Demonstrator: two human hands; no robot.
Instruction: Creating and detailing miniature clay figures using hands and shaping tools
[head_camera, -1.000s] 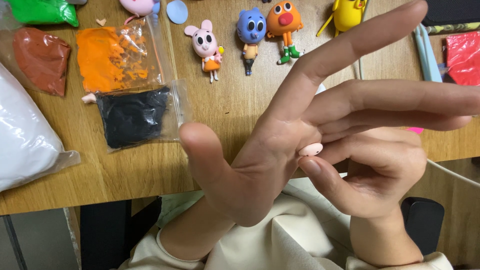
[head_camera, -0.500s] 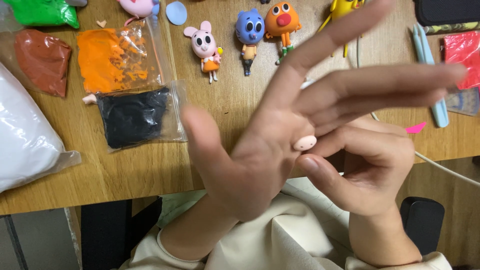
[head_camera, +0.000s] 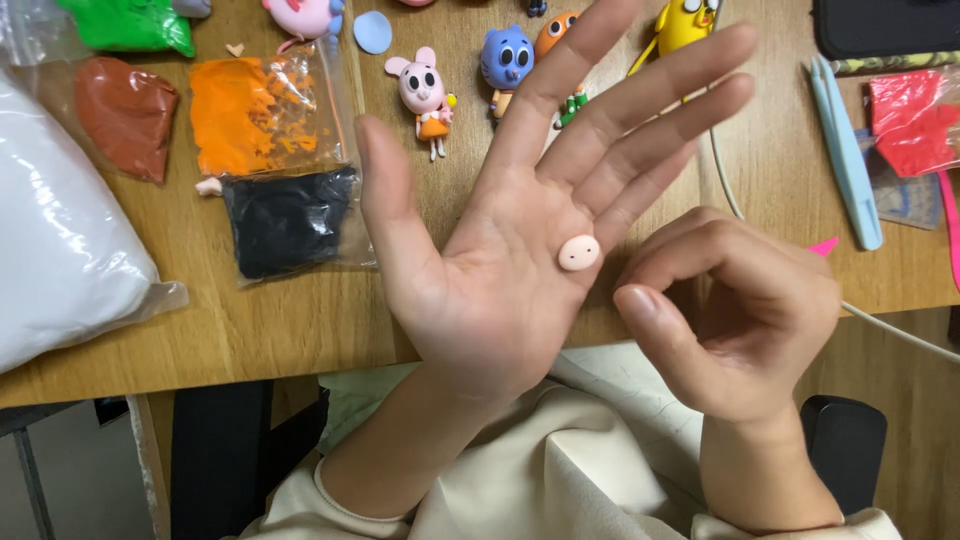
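Seen from the head camera, the left hand (head_camera: 500, 260) is held flat and palm-up over the front edge of the light wooden table (head_camera: 300, 320), its fingers spread wide and gripping nothing. A small pale pink oval of modelling clay (head_camera: 578, 252), marked with two tiny dots, rests on the palm near the base of the fingers. Just beside it, the right hand (head_camera: 735, 320) is loosely curled, with the thumb stretched toward the left palm and the bent fingers arched over an empty hollow; it holds nothing, and its thumb tip lies close to the clay oval without touching it. On the table behind the hands lies a clear bag of black clay (head_camera: 288, 220), with a clear bag of orange clay (head_camera: 262, 112) just above it and a bag of brown clay (head_camera: 125, 115) to the left. A large bag of white clay (head_camera: 60, 230) fills the left edge, and a bag of green clay (head_camera: 125, 22) sits at the top. Small clay figures lie farther back: a pink rabbit figure in an orange dress (head_camera: 425, 92) and a blue cat figure (head_camera: 506, 62). To the right lie pale blue plastic tweezers (head_camera: 845, 150) and a bag of red clay (head_camera: 912, 120). Cream sleeves cover both forearms below.
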